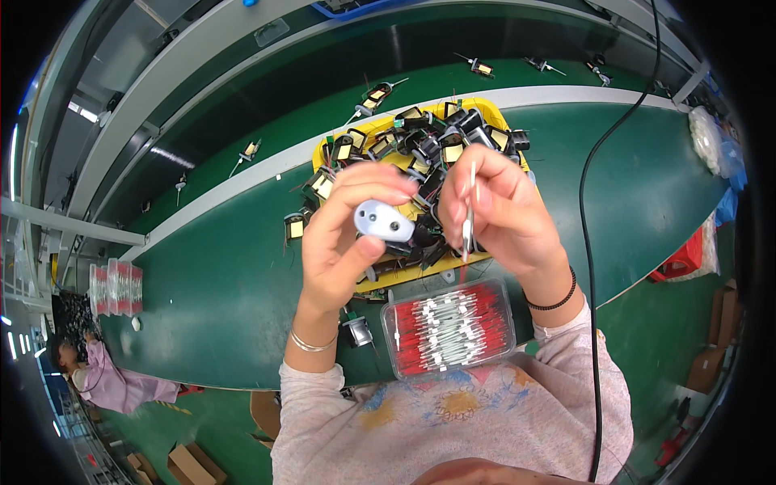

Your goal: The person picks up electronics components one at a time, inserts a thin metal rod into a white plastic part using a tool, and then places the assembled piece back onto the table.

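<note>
Your left hand (330,250), wrapped round one pale grey part (383,221), and your right hand (513,220), pinched on at least one slim lead (468,233), are over one yellow tray (487,107) heaped with black devices (423,145) past counting; one clear box (509,317) nearer you holds dozens of red-and-white leads (453,327).

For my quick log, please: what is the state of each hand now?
Left hand: holding a pale grey plastic part.
Right hand: pinching a thin white-and-silver piece.

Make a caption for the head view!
Left hand holds a pale part, right hand a slender piece, over a loaded yellow tray.
</note>
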### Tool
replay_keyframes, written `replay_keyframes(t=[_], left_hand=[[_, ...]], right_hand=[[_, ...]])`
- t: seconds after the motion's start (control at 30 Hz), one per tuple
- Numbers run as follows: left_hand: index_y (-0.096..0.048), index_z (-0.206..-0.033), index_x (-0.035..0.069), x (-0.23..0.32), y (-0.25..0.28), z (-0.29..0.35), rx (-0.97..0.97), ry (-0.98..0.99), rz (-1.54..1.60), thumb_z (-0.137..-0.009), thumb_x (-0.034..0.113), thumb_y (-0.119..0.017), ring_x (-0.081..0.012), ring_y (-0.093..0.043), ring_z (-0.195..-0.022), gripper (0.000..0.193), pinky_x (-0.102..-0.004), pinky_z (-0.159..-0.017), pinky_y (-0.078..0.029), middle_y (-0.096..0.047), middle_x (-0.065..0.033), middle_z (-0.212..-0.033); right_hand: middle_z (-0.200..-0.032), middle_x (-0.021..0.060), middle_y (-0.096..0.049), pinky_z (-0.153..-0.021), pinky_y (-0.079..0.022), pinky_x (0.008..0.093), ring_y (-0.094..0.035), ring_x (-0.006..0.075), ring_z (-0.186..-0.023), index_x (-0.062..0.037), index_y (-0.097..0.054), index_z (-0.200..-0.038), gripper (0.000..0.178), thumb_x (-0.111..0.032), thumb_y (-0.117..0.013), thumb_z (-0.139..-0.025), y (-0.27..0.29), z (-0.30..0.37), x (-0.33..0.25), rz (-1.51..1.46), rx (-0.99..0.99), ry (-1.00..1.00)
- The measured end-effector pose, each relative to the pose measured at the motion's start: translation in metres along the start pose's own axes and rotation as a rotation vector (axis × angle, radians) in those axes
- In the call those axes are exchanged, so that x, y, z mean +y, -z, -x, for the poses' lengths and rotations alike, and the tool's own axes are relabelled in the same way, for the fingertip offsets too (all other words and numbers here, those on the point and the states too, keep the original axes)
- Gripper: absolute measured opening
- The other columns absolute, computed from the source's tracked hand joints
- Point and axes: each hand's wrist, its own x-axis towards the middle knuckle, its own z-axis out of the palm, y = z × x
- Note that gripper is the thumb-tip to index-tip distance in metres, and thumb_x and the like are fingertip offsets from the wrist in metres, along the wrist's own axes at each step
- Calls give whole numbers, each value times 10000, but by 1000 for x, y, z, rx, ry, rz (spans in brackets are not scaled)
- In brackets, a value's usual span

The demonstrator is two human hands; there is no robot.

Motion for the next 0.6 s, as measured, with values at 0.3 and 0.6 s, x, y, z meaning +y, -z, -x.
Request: replay_keyframes(t=[0.3, 0.6], left_hand=[[-635, -907, 60, 14, -10, 2, -142, 209, 105, -781, 425, -568, -283, -387, -1110, 392, -401, -957, -281, -502, -110, -1103], [-658, -894, 77, 9, -7, 0, -231, 236, 44, -737, 402, -621, -286, -391, -1119, 363, -422, -979, -240, -540, -90, -1048]], right_hand=[[-863, 82, -597, -773, -469, 273, -591, 144, -823, -7, -512, -943, 90, -47, -527, -864, -2, 0, -5, 443, 158, 358], [-908, 90, -586, -794, -472, 276, -589, 148, -876, 13, -509, -949, 82, -18, -489, -875, -4, 3, -2, 470, 81, 385]])
